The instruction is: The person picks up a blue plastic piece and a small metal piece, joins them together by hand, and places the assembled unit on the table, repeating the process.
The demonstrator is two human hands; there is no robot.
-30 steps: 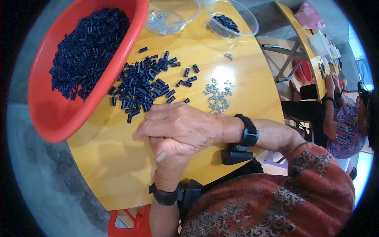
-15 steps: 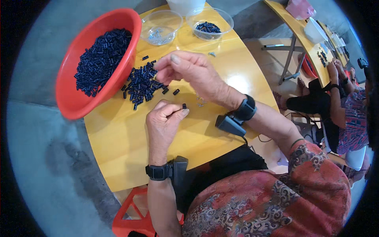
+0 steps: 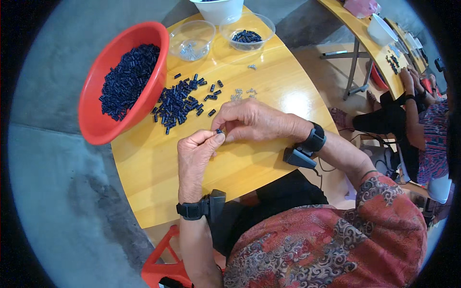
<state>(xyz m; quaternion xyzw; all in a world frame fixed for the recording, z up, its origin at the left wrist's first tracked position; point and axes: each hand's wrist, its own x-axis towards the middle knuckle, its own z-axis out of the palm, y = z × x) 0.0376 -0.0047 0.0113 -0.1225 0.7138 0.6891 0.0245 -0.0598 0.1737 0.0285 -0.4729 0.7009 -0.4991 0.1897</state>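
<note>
My left hand (image 3: 196, 149) pinches a small black plastic piece (image 3: 219, 131) between thumb and index finger, low over the yellow table. Right beside it, the fingertips of my right hand (image 3: 247, 121) are closed together against the piece; whatever they hold is too small to make out. Beyond my hands spreads a loose pile of short black plastic pieces (image 3: 176, 103). Little silvery metal parts, looking like screws (image 3: 237, 95), lie just beyond my right hand, with a few more farther back.
A red basin (image 3: 163, 62) full of black pieces leans at the left. Along the far edge stand a clear bowl of silvery parts (image 3: 211, 36), a clear bowl of black pieces (image 3: 271, 30) and a white tub (image 3: 228, 12). Another person (image 3: 427, 129) works at a table on the right.
My right hand has come from above the black pile down to the piece in my left hand. My left hand stays almost in place. Several black pieces now show where my right hand covered them.
</note>
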